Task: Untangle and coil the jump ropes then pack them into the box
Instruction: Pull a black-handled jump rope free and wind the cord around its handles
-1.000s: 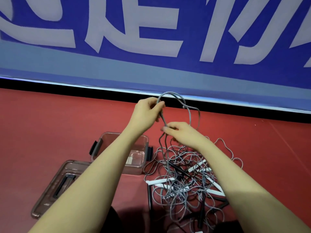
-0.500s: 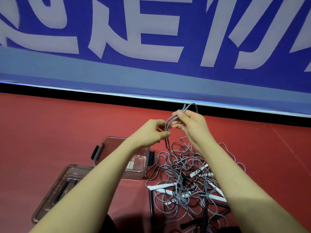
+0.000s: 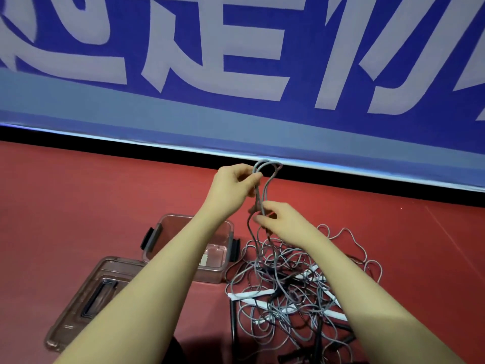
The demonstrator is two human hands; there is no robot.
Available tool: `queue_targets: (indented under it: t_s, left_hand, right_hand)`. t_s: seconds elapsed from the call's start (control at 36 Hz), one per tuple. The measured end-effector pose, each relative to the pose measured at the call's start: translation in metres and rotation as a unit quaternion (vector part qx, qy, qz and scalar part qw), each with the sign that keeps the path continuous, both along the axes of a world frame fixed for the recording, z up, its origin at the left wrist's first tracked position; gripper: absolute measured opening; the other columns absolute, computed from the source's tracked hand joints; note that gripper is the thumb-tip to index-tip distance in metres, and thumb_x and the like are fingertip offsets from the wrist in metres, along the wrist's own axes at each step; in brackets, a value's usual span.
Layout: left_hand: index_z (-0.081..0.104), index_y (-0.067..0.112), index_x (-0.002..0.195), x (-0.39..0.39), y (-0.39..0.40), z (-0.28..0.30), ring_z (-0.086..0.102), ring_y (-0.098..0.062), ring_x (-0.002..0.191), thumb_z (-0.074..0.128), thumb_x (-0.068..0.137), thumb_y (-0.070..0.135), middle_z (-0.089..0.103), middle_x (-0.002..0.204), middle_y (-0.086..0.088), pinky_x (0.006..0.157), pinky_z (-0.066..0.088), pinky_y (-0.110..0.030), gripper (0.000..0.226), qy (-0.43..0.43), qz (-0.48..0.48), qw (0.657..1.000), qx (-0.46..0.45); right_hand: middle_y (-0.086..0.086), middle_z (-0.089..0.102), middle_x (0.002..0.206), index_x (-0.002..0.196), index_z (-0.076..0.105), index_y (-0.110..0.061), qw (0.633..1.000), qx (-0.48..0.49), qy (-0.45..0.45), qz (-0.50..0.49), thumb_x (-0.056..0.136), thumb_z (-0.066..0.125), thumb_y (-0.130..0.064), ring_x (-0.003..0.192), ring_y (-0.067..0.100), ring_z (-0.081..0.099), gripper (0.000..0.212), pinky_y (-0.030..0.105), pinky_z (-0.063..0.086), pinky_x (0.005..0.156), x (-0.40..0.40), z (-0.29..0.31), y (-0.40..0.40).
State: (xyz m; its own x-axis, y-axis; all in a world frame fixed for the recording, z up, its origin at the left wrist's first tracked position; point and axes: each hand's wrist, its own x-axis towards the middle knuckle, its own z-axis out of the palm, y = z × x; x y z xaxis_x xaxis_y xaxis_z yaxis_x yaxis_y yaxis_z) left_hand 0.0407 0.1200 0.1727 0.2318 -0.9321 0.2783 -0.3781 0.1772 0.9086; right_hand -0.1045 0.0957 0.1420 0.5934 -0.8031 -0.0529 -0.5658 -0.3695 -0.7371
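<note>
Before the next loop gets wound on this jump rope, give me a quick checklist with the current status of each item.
1. Left hand grips the top of the grey rope loops: ok.
2. Right hand pinches the strands lower down: ok.
3. Rope free of the tangled pile: not ok, strands run from the hands straight down into it.
4. Clear box open to receive a coil: ok, its lid lies on the floor beside it.
5. Which handle belongs to this rope: cannot tell, white and black handles are buried in the pile.
</note>
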Motion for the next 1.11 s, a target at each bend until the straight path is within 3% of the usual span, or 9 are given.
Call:
queue_targets:
  t_s: [0.22, 0.36, 0.47, 0.67, 0.75, 0.86, 0.94, 1.0, 1.11]
  left_hand:
    - [0.062, 0.0, 0.107, 0.002, -0.002, 0.008, 0.056, -0.01, 0.059, 0.046, 0.098, 0.007, 0.061, 0.091, -0.008, 0.057, 0.051, -0.022, 0.021, 0.14, 0.01, 0.99, 0.023]
    - [0.053, 0.005, 0.128, 0.005, 0.001, -0.009, 0.054, -0.01, 0.073, 0.046, 0.089, -0.002, 0.06, 0.113, -0.006, 0.064, 0.046, -0.016, 0.04, -0.08, -0.073, 0.979, 0.173]
    - [0.062, 0.007, 0.11, -0.001, 0.006, -0.019, 0.051, -0.006, 0.066, 0.062, 0.087, 0.004, 0.06, 0.089, 0.0, 0.056, 0.043, -0.01, 0.024, -0.077, -0.157, 0.968, 0.182]
    - [0.066, 0.0, 0.077, -0.006, 0.002, -0.017, 0.054, -0.004, 0.051, 0.064, 0.089, 0.018, 0.06, 0.06, -0.001, 0.059, 0.046, -0.019, 0.021, -0.064, -0.083, 0.99, 0.091]
    - [0.065, 0.002, 0.072, -0.002, 0.0, -0.018, 0.056, -0.011, 0.057, 0.063, 0.089, 0.02, 0.063, 0.06, -0.003, 0.066, 0.047, -0.026, 0.025, -0.086, -0.025, 0.994, 0.055]
    - [0.064, 0.014, 0.068, 0.006, -0.004, -0.014, 0.057, -0.01, 0.057, 0.062, 0.09, 0.019, 0.064, 0.061, -0.001, 0.066, 0.046, -0.026, 0.022, -0.072, 0.0, 0.996, 0.043]
    - [0.063, 0.016, 0.066, 0.007, -0.005, -0.007, 0.056, -0.007, 0.055, 0.063, 0.089, 0.018, 0.062, 0.058, 0.001, 0.064, 0.046, -0.025, 0.024, -0.051, -0.002, 0.998, 0.029]
    - [0.065, 0.007, 0.07, 0.007, -0.004, -0.003, 0.056, -0.007, 0.055, 0.062, 0.089, 0.017, 0.063, 0.06, 0.0, 0.066, 0.049, -0.027, 0.022, -0.023, -0.005, 1.0, 0.015]
    - [0.067, -0.001, 0.08, 0.005, -0.001, 0.006, 0.057, -0.009, 0.058, 0.059, 0.092, 0.014, 0.062, 0.067, -0.004, 0.065, 0.052, -0.023, 0.021, 0.066, -0.012, 0.998, -0.008]
  right_hand:
    - [0.001, 0.058, 0.063, 0.083, 0.062, -0.012, 0.986, 0.002, -0.151, -0.072, 0.093, 0.056, -0.011, 0.049, 0.007, 0.053, 0.012, 0.018, 0.045, 0.059, 0.004, 0.006, -0.009]
    - [0.004, 0.062, 0.069, 0.078, 0.062, -0.012, 0.947, 0.041, -0.294, -0.124, 0.094, 0.054, -0.007, 0.055, 0.008, 0.059, 0.018, 0.023, 0.05, 0.063, 0.002, 0.011, -0.018]
    - [0.008, 0.059, 0.072, 0.079, 0.06, -0.005, 0.888, 0.12, -0.424, -0.133, 0.094, 0.05, -0.002, 0.056, 0.008, 0.058, 0.019, 0.017, 0.049, 0.056, 0.006, 0.018, -0.015]
    - [0.009, 0.062, 0.076, 0.082, 0.058, 0.0, 0.794, 0.203, -0.556, -0.137, 0.097, 0.044, -0.005, 0.065, 0.011, 0.06, 0.021, 0.018, 0.049, 0.058, 0.003, 0.029, -0.02]
    - [0.008, 0.067, 0.08, 0.084, 0.062, -0.005, 0.823, 0.217, -0.501, -0.161, 0.1, 0.041, -0.015, 0.064, 0.013, 0.058, 0.028, 0.021, 0.048, 0.054, 0.0, 0.024, -0.021]
    - [0.012, 0.067, 0.1, 0.1, 0.064, -0.015, 0.966, 0.133, -0.171, -0.138, 0.098, 0.048, -0.02, 0.064, 0.012, 0.05, 0.017, 0.022, 0.042, 0.057, -0.008, 0.008, -0.021]
    - [-0.002, 0.062, 0.092, 0.115, 0.06, -0.016, 0.996, 0.084, -0.014, -0.026, 0.094, 0.056, -0.02, 0.073, 0.009, 0.054, 0.022, 0.014, 0.043, 0.06, -0.005, 0.001, -0.013]
    - [-0.002, 0.062, 0.096, 0.115, 0.062, -0.012, 0.998, 0.065, -0.002, -0.003, 0.092, 0.06, -0.019, 0.083, 0.01, 0.057, 0.025, 0.01, 0.042, 0.064, 0.0, -0.004, -0.009]
    - [0.005, 0.059, 0.064, 0.081, 0.061, -0.002, 0.996, 0.038, -0.065, -0.045, 0.091, 0.06, -0.012, 0.046, 0.004, 0.053, 0.014, 0.016, 0.043, 0.052, 0.009, -0.005, -0.007]
